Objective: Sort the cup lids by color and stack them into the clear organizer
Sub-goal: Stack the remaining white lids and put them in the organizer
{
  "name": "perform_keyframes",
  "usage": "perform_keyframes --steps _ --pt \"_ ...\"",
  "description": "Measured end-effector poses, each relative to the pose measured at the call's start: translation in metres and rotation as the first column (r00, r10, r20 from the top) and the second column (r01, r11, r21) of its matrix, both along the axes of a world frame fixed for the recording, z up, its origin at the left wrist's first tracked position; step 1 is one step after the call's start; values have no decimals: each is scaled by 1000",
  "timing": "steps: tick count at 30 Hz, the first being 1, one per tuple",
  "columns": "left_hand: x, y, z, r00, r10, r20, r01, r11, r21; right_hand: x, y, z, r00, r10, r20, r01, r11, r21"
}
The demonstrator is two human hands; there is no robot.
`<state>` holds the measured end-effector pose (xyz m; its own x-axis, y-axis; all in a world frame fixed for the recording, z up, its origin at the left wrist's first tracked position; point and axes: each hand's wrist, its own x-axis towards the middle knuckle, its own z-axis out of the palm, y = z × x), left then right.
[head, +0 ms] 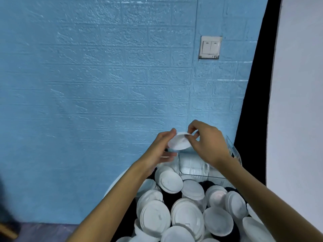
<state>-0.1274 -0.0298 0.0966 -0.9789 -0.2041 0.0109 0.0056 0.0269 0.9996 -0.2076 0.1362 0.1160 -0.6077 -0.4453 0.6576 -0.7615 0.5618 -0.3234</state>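
A white cup lid is held up in the air between both hands, above the far edge of the pile. My left hand grips its left rim with curled fingers. My right hand pinches its right rim between thumb and fingertips. Below them lies a heap of several white lids with black lids showing between them. The clear organizer stands behind the heap, partly hidden by my right wrist.
A blue brick-patterned wall rises directly behind the pile. A light switch sits on it at upper right. A black strip and a white panel stand at the right. The white table rim curves at the left of the lids.
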Motion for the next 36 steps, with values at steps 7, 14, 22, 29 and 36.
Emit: perform_keyframes --steps 7,14,22,29,36 --pt "77 4 -21 999 12 -40 -6 990 142 77 -17 -54 976 212 -55 -218 914 -341" --pt "144 -25 -38 970 219 -107 -222 975 -18 111 -30 -79 877 448 170 -361 851 -381" --pt "177 -55 -81 909 358 -213 -394 905 -158 78 -44 -121 863 355 360 -417 902 111" --pt "168 -37 -115 924 352 -153 -376 908 -185 70 -31 -118 890 175 421 -131 983 -132" --pt "157 -15 -117 934 310 -180 -340 925 -171 97 -14 -94 917 227 327 -63 893 -445"
